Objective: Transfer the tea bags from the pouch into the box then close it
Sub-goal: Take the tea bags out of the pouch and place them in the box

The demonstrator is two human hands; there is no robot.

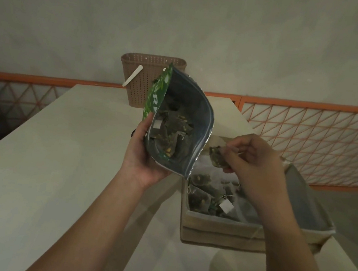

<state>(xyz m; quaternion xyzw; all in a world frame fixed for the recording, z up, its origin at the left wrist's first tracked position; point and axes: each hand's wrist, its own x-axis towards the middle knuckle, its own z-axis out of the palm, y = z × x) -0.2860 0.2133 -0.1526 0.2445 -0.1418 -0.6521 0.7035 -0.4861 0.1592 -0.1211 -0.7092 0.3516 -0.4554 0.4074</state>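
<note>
My left hand (145,156) grips a green foil pouch (190,114) from below, held above the table with its mouth open toward me. Several tea bags (171,132) show inside it. My right hand (258,161) pinches one tea bag (217,157) between thumb and fingers, just right of the pouch's mouth and above the box. The beige box (218,230) stands open on the table under my right hand, with several tea bags (204,195) and a white tag lying inside. My right forearm hides part of the box's inside.
A white table (55,164) carries everything. A brown perforated basket (142,78) with a white handle stands at the table's far edge, behind the pouch. An orange lattice railing (309,139) runs behind and to the right. The box's lid flap (311,198) hangs open at the right.
</note>
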